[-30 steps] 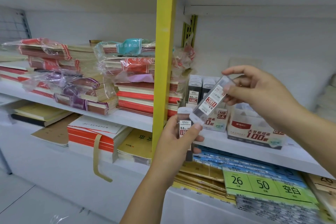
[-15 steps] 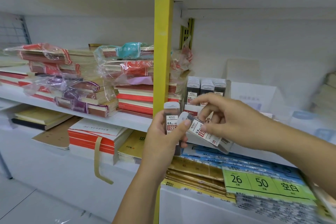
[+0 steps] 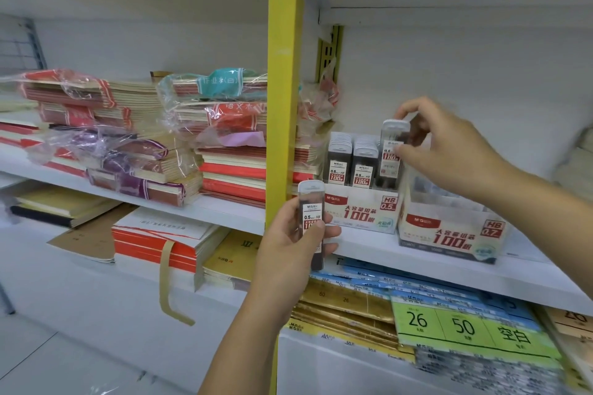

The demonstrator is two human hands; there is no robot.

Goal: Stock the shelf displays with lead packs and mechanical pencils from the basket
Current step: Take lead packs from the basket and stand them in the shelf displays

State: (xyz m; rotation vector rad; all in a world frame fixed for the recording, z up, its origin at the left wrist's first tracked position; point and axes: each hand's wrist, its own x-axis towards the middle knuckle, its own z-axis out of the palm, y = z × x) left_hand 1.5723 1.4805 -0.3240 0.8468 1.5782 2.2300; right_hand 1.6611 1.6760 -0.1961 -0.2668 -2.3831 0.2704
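The right hand [image 3: 449, 151] pinches a small pack [image 3: 392, 133] by its top at the right row of the box [image 3: 362, 212], and the left hand [image 3: 288, 256] grips a spare pack [image 3: 310, 202] just left of the box; both look light, hard and maybe slippery, so hold the flat sides.

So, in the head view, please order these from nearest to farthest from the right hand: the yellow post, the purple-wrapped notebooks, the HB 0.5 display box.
1. The HB 0.5 display box, just below-left of the right hand, which pinches a lead pack at it.
2. The yellow post, further left.
3. The purple-wrapped notebooks, far left on the shelf.
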